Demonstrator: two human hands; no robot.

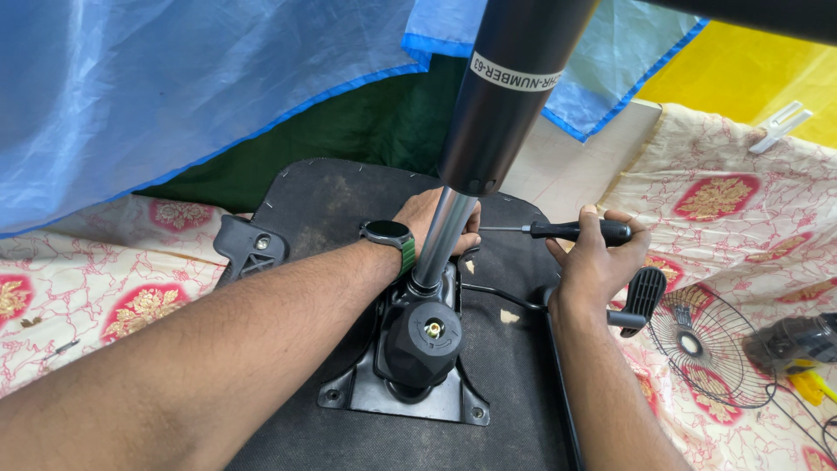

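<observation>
An upturned office chair seat [340, 205] lies in front of me with its black metal mechanism plate [410, 397] bolted on. A black gas-lift cylinder [506, 96] with a chrome rod [442, 235] stands up from the mechanism. My left hand [427, 218], with a dark watch on a green strap [390, 235] at the wrist, rests on the seat behind the chrome rod. My right hand [597, 253] grips a black-handled screwdriver [575, 230], its thin shaft pointing left toward the rod's base. A round black knob [425, 340] sits at the front of the mechanism.
A black lever with a paddle handle [643, 296] sticks out to the right. A black armrest bracket [248, 247] lies at the seat's left edge. A wire fan grille [706, 344] and a power drill [798, 340] lie on the patterned cloth at right. Blue sheeting hangs behind.
</observation>
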